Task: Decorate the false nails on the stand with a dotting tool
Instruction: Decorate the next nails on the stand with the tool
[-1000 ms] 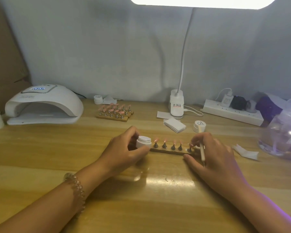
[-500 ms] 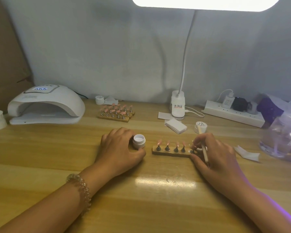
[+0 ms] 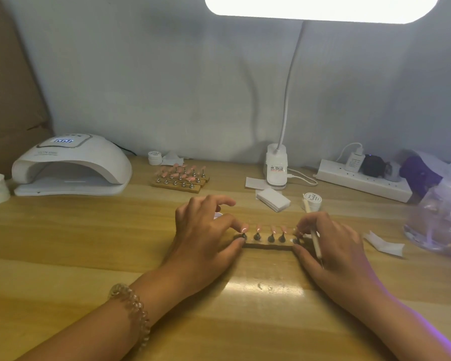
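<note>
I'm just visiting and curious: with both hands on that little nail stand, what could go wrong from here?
The right hand pinches the stand while the dotting tool stays tucked in its fingers, so the tip could scrape a false nail. The left hand may knock the small white jar half hidden behind it.

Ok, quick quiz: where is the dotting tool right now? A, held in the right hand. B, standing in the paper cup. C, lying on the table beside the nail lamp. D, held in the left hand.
A: the dotting tool sits between the fingers of the right hand, at the right end of the stand.
</note>
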Demonstrator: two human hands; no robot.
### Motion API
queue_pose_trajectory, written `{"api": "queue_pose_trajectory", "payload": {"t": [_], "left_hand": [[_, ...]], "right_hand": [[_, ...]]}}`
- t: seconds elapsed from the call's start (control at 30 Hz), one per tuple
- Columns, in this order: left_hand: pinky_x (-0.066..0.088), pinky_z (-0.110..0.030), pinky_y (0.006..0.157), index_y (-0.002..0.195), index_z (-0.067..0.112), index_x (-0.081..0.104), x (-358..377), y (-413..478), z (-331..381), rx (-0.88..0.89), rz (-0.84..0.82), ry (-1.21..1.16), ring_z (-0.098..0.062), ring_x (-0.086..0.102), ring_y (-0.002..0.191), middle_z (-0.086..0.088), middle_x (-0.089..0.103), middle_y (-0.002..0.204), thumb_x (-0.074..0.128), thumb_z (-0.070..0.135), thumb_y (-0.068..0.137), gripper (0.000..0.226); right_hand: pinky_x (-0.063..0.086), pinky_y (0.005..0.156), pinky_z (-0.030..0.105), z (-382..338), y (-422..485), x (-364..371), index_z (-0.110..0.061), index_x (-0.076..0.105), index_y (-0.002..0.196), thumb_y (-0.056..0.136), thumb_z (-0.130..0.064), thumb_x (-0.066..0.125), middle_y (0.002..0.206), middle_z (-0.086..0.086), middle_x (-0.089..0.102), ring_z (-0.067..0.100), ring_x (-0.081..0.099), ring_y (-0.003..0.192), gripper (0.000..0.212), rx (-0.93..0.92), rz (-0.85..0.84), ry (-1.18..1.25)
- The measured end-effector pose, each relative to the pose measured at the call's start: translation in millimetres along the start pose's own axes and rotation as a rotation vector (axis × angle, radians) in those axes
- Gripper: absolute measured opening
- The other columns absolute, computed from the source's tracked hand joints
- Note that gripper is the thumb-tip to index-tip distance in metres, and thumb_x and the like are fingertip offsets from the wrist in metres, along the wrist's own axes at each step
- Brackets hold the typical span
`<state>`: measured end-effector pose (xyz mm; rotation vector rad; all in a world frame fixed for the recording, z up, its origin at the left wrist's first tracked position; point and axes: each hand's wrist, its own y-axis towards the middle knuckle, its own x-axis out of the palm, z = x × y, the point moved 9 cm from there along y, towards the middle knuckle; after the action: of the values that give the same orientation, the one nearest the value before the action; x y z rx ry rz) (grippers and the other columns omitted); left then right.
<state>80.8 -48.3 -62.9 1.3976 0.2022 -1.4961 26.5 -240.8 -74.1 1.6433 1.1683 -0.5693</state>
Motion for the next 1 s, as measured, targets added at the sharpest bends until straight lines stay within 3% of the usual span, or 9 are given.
{"api": "queue_pose_trajectory", "payload": {"t": [0.3, 0.6, 0.87, 1.0], "left_hand": [[0.017, -0.027, 0.086, 0.08, 0.038, 0.065, -0.4, -0.5, 4.1, -0.006, 0.01, -0.059, -0.006, 0.04, 0.107, 0.019, 0.05, 0.119, 0.071, 0.042, 0.081, 0.008], [0.017, -0.027, 0.084, 0.084, 0.04, 0.068, 15.0, -6.7, 11.8, -0.004, -0.088, -0.098, 0.003, 0.031, 0.109, 0.027, 0.045, 0.111, 0.067, 0.054, 0.08, 0.015], [0.02, -0.028, 0.082, 0.084, 0.043, 0.067, 15.7, -4.0, 7.3, -0.034, -0.101, -0.156, 0.001, 0.039, 0.106, 0.024, 0.053, 0.106, 0.067, 0.056, 0.078, 0.013], [0.02, -0.029, 0.08, 0.08, 0.046, 0.065, 14.9, -3.4, 5.9, -0.056, -0.092, -0.162, 0.0, 0.039, 0.104, 0.022, 0.055, 0.104, 0.068, 0.055, 0.077, 0.01]], "right_hand": [[0.027, 0.089, 0.035, 1.8, 0.0, -0.8, -0.033, 0.046, 0.099, 0.083, -0.023, 0.075, 0.089, -0.017, 0.059, 0.011, 0.059, 0.091, 0.035, 0.047, 0.007, -0.046], [0.023, 0.08, 0.034, 11.2, 5.1, -3.4, -0.028, 0.051, 0.104, 0.086, -0.028, 0.072, 0.091, -0.014, 0.06, 0.018, 0.054, 0.097, 0.028, 0.139, 0.011, -0.114], [0.022, 0.081, 0.033, 11.2, 5.1, -1.6, -0.037, 0.044, 0.106, 0.084, -0.031, 0.074, 0.092, -0.028, 0.051, 0.007, 0.046, 0.094, 0.037, 0.122, 0.006, -0.065], [0.023, 0.079, 0.034, 11.7, 6.1, -2.6, -0.031, 0.049, 0.105, 0.086, -0.025, 0.073, 0.093, -0.016, 0.061, 0.017, 0.055, 0.097, 0.031, 0.13, 0.014, -0.066]]}}
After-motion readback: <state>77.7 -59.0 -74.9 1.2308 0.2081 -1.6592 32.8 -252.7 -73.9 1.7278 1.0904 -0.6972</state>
